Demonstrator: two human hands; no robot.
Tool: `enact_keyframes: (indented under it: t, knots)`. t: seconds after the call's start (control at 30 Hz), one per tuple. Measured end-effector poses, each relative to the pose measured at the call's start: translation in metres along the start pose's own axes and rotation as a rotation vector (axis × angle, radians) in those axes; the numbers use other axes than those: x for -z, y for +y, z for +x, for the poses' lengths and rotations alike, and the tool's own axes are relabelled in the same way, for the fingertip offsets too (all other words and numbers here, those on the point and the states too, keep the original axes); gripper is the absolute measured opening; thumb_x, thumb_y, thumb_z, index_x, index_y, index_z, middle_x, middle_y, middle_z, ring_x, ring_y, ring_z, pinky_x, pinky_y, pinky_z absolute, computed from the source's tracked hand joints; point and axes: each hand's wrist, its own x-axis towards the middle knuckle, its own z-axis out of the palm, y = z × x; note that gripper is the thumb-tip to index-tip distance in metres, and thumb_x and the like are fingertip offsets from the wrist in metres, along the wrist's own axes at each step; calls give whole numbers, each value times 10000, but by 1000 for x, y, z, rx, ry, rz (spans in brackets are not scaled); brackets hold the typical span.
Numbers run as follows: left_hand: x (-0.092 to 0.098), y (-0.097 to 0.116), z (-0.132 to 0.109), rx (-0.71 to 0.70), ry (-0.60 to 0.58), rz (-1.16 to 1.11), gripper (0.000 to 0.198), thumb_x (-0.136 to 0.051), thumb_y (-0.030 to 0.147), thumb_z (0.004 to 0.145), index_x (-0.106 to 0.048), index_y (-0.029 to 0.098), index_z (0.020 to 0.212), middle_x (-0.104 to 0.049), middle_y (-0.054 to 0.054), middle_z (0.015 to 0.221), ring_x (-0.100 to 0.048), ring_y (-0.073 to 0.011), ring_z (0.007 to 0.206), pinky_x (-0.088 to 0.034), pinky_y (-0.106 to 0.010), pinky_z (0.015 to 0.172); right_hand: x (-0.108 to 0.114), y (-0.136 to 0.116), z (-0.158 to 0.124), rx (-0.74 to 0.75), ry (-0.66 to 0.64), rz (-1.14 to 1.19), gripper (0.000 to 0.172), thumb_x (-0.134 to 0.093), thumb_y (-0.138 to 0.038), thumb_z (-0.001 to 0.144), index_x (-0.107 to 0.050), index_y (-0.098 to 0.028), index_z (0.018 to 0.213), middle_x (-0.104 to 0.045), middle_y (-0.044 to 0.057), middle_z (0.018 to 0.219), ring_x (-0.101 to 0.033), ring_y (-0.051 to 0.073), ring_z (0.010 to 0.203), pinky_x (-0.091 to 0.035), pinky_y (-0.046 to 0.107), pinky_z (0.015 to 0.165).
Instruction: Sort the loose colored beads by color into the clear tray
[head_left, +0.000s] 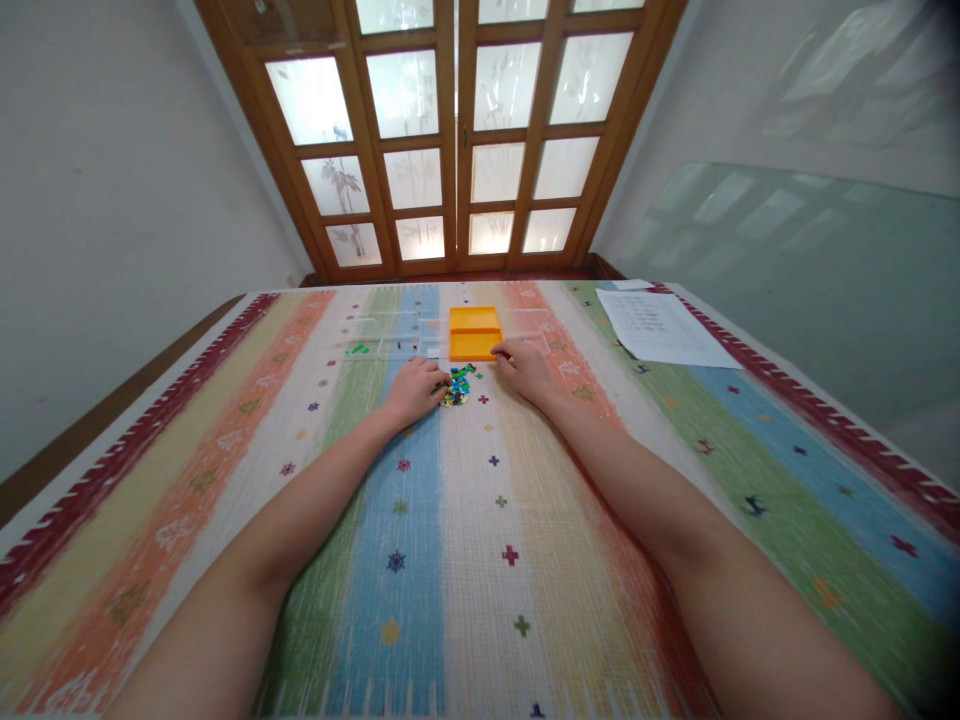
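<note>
A plain grey wall (112,150) is filling the far left, beside a table covered by a striped tablecloth (480,600) in red, yellow, orange, white, green and blue. Left of centre, towards the table's far edge, a clear divided tray (382,347) is lying flat; small green pieces (358,349) are sitting in its near left part, and a few tiny dark bits are showing further right.

Just in front of the tray, the person's left hand (415,388) is resting palm down, its forearm lying along the cloth. Its fingers are bending loosely towards a small pile of pieces (456,387), mostly blue, green and yellow, and the fingertips are meeting the pile's left edge; whether they are pinching a piece cannot be told.

Behind the pile, at the centre, a bright yellow box (475,331) is lying with its two sections facing up, one beyond the other. Above the table's far edge, a wooden door (466,140) with frosted panes is letting in light.

To the right, the person's right hand (525,370) is resting at the box's near right corner, thumb and fingers bending close together; whether they are gripping anything is too small to tell. Further right, a white printed sheet (664,327) is lying flat, and a greenish glossy panel (810,290) is reflecting window light.
</note>
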Motion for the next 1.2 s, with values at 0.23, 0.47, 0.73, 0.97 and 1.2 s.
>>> enact_keyframes:
  t: [0.23, 0.47, 0.73, 0.97, 1.2]
  knots:
    - [0, -4, -1, 20, 1, -16, 289, -558, 270, 1002, -811, 249, 1139, -733, -90, 1031, -611, -262, 1052, -493, -425, 980, -2, 2, 0, 11, 2, 9, 236, -534, -209, 955, -757, -223, 1032, -777, 81, 1044, -691, 250, 974, -533, 398, 909]
    - [-3, -7, -1, 76, 20, -48, 266, -595, 274, 989, -826, 244, 1118, -742, -91, 1024, -612, -268, 1058, -485, -403, 953, -1, 0, -1, -9, -10, 20, 230, -552, -198, 953, -762, -227, 1039, -780, 77, 1061, -692, 246, 982, -533, 386, 916]
    - [-8, -4, 0, 97, 50, -114, 168, -659, 272, 953, -816, 228, 995, -732, -84, 984, -607, -269, 1022, -469, -402, 932, -4, 5, 0, 4, -13, 14, 213, -562, -183, 956, -758, -224, 1029, -779, 75, 1053, -688, 246, 983, -528, 376, 904]
    - [-11, -7, 0, 99, 84, -159, 176, -632, 279, 974, -800, 228, 967, -731, -81, 994, -606, -265, 1025, -461, -407, 937, -3, 4, 0, 14, -14, 20, 214, -555, -175, 961, -753, -217, 1032, -778, 78, 1053, -690, 243, 983, -524, 374, 904]
    - [-12, -9, 2, 73, 54, -215, 152, -657, 265, 931, -800, 219, 955, -724, -79, 976, -625, -258, 979, -479, -404, 910, -3, 5, 0, 2, -26, 23, 210, -565, -185, 960, -756, -228, 1036, -779, 75, 1057, -689, 248, 994, -524, 379, 911]
